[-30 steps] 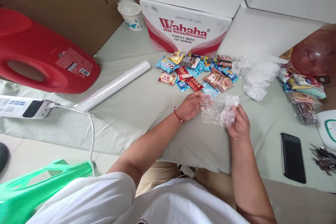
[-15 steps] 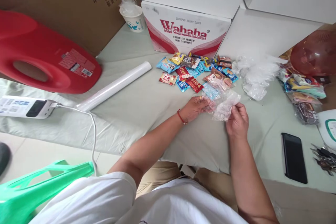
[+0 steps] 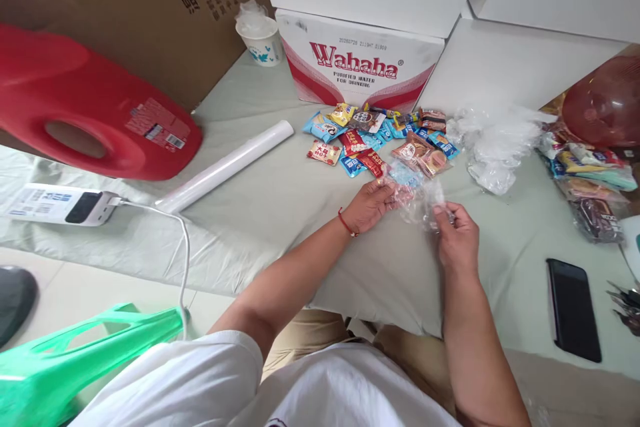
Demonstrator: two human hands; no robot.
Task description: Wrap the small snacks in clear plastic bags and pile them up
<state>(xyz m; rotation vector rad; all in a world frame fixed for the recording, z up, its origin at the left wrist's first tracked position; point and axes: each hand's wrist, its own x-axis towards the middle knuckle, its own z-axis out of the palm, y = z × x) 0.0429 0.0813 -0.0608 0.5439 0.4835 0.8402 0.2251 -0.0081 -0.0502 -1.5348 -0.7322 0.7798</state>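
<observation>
Right of centre, a clear bag [image 3: 414, 209] lies between left hand [image 3: 369, 205] and right hand [image 3: 459, 233], both pinching it, while toward upper left a paper cup [image 3: 265, 50] holds crumpled plastic [image 3: 253, 17].

A white short-sleeved shirt [image 3: 325, 390], tan trousers [image 3: 306, 335], a thin red bracelet [image 3: 343, 222]

Bright, diffuse light; shadows soft. Pale sheen along white roll [image 3: 227, 165]. Lettering on Wahaha carton [image 3: 357, 59] slightly smeared. Red jug [image 3: 117, 100] stretched toward left edge, wide-angle distortion. Clear plastic bag [image 3: 416, 207]: outline indistinct.
</observation>
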